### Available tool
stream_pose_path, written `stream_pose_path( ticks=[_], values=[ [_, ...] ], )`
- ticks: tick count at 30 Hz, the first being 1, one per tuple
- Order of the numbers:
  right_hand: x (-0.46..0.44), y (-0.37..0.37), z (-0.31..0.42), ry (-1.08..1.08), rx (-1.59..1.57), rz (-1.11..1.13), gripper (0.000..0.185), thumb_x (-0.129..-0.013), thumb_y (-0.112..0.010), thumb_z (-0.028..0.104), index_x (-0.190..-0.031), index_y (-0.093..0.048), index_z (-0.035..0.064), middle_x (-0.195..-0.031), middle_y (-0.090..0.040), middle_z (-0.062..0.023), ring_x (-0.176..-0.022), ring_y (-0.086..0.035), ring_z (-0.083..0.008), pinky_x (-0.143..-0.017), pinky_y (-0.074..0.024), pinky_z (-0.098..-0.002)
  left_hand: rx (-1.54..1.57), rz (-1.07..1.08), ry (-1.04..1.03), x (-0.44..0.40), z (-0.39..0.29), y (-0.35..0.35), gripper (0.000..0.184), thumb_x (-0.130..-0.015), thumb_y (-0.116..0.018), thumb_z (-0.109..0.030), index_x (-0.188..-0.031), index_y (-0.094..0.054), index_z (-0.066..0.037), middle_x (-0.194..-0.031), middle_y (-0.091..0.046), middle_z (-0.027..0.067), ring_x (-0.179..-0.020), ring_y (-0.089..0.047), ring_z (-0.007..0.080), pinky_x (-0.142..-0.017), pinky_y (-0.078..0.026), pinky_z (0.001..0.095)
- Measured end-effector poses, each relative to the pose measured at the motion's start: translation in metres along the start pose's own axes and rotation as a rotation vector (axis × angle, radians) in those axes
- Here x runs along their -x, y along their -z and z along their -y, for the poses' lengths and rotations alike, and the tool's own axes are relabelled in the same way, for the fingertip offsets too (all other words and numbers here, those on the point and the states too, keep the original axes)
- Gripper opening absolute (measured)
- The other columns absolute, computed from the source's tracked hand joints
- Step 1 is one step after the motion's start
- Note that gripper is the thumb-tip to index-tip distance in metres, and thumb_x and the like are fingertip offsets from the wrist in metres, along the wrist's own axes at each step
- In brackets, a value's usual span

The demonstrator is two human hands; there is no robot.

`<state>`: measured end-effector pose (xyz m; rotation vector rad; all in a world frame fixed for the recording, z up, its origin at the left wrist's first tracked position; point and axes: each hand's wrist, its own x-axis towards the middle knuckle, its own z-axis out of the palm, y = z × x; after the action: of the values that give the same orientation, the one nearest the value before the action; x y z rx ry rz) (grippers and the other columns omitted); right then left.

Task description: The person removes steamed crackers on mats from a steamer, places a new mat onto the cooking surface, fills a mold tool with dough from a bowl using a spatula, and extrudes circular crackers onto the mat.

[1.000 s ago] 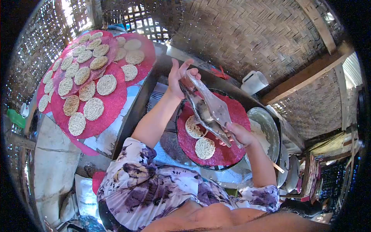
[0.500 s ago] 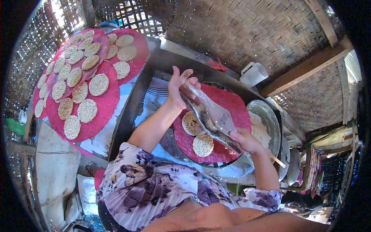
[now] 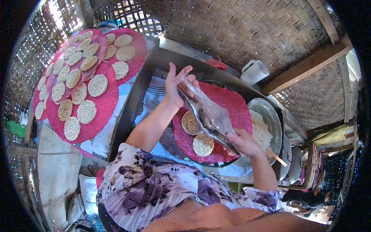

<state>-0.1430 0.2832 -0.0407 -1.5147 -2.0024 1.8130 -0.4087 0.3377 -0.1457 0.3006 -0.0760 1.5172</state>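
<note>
Across the middle, both my hands hold a long, dark-edged object with clear, wrinkled plastic (image 3: 211,110) over it; its exact kind is unclear. My left hand (image 3: 178,87) has its fingers round the upper end, thumb sticking up. At the lower end, my right hand (image 3: 244,143) grips it. Below it lies a round pink mat (image 3: 228,91). On the mat sit a pale disc of strands inside a ring (image 3: 189,123), partly covered by the object, and a loose strand disc (image 3: 203,145).
A basin (image 3: 279,127) of white powder or dough stands at right, a stick (image 3: 279,159) by its rim. A white pitcher (image 3: 255,72) stands behind. At left, pink mats (image 3: 106,110) carry several strand discs. A dark raised edge (image 3: 133,96) separates the two work areas.
The plastic-covered object and both hands have shifted very slightly left. The discs on the mat stay in place.
</note>
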Motion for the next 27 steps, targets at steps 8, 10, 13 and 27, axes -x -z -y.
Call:
stream_pose_path(
  ticks=[8,10,13,27],
  values=[
    [-0.011,-0.024,0.008,0.594,-0.259,-0.083,0.07,-0.079,-0.059,0.04,-0.131,-0.025,0.0081,-0.115,-0.046,-0.0124,-0.099,-0.05,-0.0216,-0.076,-0.0456,-0.034,-1.408,0.294,-0.133,0.038,0.025,-0.037,0.049,-0.078,-0.059,-0.018,-0.12,-0.04,0.0,-0.112,-0.053,0.0148,-0.1,-0.052,0.0227,-0.089,-0.039,0.035],
    [-0.024,-0.027,0.004,0.669,-0.12,-0.069,0.067,-0.08,-0.058,0.039,-0.131,-0.028,0.0082,-0.12,-0.043,-0.0126,-0.109,-0.043,-0.0247,-0.087,-0.0392,-0.0399,-0.897,0.004,-0.004,0.039,0.034,-0.008,0.047,-0.073,-0.064,-0.009,-0.115,-0.045,0.002,-0.108,-0.054,0.0131,-0.094,-0.054,0.0206,-0.086,-0.042,0.0346],
    [-0.045,-0.025,-0.015,0.686,0.445,-0.265,0.064,-0.08,-0.055,0.04,-0.13,-0.033,0.0071,-0.127,-0.036,-0.0144,-0.119,-0.033,-0.0317,-0.097,-0.0277,-0.0469,-0.839,0.048,-0.208,0.057,0.019,-0.011,0.029,-0.079,-0.059,-0.009,-0.107,-0.052,-0.004,-0.095,-0.057,0.0083,-0.086,-0.057,0.0206,-0.083,-0.047,0.0397],
    [-0.047,-0.066,-0.058,0.494,1.16,-0.414,0.086,-0.076,-0.042,0.063,-0.13,-0.029,-0.0019,-0.142,-0.009,-0.0171,-0.131,-0.001,-0.0389,-0.102,-0.0035,-0.0555,-0.403,-0.104,-0.205,0.081,-0.01,0.008,0.021,-0.076,-0.064,-0.014,-0.092,-0.055,-0.003,-0.085,-0.057,0.0111,-0.078,-0.057,0.02,-0.077,-0.051,0.038]
  ],
)
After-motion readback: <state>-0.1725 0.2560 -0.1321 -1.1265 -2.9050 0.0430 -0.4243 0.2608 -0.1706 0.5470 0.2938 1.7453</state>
